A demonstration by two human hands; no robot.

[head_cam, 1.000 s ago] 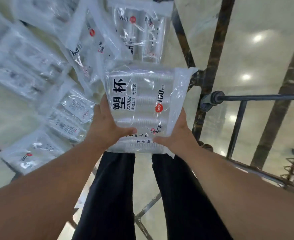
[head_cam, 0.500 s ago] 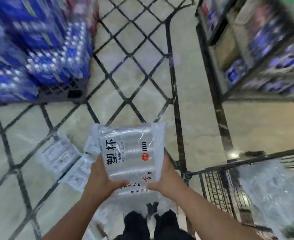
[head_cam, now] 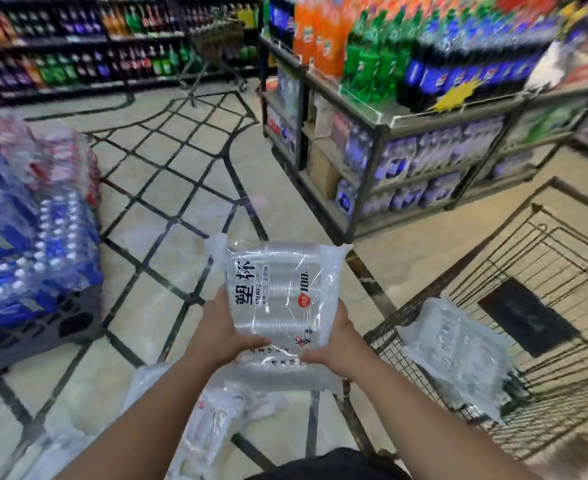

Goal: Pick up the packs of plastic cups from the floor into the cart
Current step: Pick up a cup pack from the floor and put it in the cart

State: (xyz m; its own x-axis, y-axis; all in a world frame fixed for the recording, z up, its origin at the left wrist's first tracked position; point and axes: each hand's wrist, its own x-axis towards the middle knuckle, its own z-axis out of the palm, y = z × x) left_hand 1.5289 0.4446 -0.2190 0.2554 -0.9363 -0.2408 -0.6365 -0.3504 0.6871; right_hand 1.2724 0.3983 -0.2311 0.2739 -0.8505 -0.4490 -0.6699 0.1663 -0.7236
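Clear film pack (head_cam: 278, 292) | likely light, slippery, crushable | left hand (head_cam: 223, 330), right hand (head_cam: 337, 337) clamp its near sides | cart (head_cam: 545, 251) right

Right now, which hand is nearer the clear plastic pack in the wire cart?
Right. The right hand is just left of the carted pack; the left hand is farther left.

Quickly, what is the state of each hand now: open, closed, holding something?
Left hand: holds the pack of plastic cups, left side.
Right hand: holds the same pack, right side.
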